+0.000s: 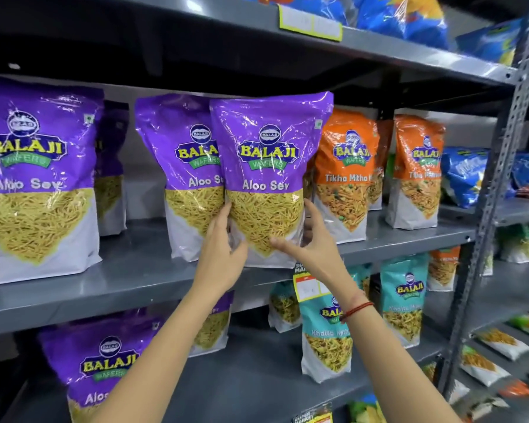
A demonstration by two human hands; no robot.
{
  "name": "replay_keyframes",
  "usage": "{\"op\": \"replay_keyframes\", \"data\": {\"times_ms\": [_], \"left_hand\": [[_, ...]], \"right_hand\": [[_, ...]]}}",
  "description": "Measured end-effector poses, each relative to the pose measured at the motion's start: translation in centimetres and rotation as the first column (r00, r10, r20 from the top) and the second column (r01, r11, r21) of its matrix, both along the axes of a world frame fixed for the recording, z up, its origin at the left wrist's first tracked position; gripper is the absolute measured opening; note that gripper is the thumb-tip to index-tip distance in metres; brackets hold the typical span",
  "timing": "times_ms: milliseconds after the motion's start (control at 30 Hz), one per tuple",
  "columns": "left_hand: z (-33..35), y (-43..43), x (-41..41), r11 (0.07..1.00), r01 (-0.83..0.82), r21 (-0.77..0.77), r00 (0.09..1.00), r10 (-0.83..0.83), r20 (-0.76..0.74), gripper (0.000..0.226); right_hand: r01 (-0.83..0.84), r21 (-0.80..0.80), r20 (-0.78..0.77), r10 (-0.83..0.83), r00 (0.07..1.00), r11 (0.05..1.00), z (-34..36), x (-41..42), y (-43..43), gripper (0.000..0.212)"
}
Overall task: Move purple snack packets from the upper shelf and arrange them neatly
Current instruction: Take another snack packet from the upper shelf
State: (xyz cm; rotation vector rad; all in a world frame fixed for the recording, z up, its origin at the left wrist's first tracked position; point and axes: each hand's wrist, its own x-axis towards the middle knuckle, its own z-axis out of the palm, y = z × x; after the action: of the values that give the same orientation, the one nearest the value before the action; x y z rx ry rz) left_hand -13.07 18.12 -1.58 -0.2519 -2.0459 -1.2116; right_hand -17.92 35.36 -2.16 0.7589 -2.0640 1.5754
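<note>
Both hands clasp one purple packet (pixel 268 178) low down: the left hand (pixel 219 254) on its left edge, the right hand (pixel 313 247) cupping its right edge, thumb across the front. It stands upright at the front lip of the shelf (pixel 119 288), overlapping a second packet (pixel 184 175). Likely light, crinkly, slippery film over brittle contents, so hold the lower sides gently. Orange packets (pixel 345 175) stand farther right.

Bright overhead light throws white glare across the glossy purple packets (pixel 269 166) and the grey shelf (pixel 129 276). The far left recess above falls into deep shadow (almost black). Edges bow with wide-angle distortion, and the right-hand packs look soft.
</note>
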Motion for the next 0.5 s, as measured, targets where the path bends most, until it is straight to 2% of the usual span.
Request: {"op": "replay_keyframes", "data": {"times_ms": [133,267,400,500], "left_hand": [[-0.8,-0.5,2.2,0.994,0.075,0.080,0.993,-0.068,-0.093,0.084],[-1.9,-1.3,5.1,0.990,0.090,0.110,0.990,-0.077,-0.120,0.093],[-3.9,-2.3,8.4,0.983,0.134,0.125,0.984,-0.117,-0.137,0.081],[-5.6,-3.3,10.7,0.994,0.073,0.083,0.987,-0.061,-0.147,0.075]], "right_hand": [[0.024,-0.125,-0.047,-0.030,0.998,0.992,-1.3,2.3,-0.2,0.101],[0.031,-0.199,-0.109,-0.054,0.993,0.979,-3.1,5.2,-0.7,0.088],[-0.005,-0.254,-0.104,-0.022,0.994,0.967,-5.7,7.9,-1.5,0.093],[-0.047,-0.250,-0.087,0.026,0.996,0.967,-7.8,9.1,-1.9,0.094]]}}
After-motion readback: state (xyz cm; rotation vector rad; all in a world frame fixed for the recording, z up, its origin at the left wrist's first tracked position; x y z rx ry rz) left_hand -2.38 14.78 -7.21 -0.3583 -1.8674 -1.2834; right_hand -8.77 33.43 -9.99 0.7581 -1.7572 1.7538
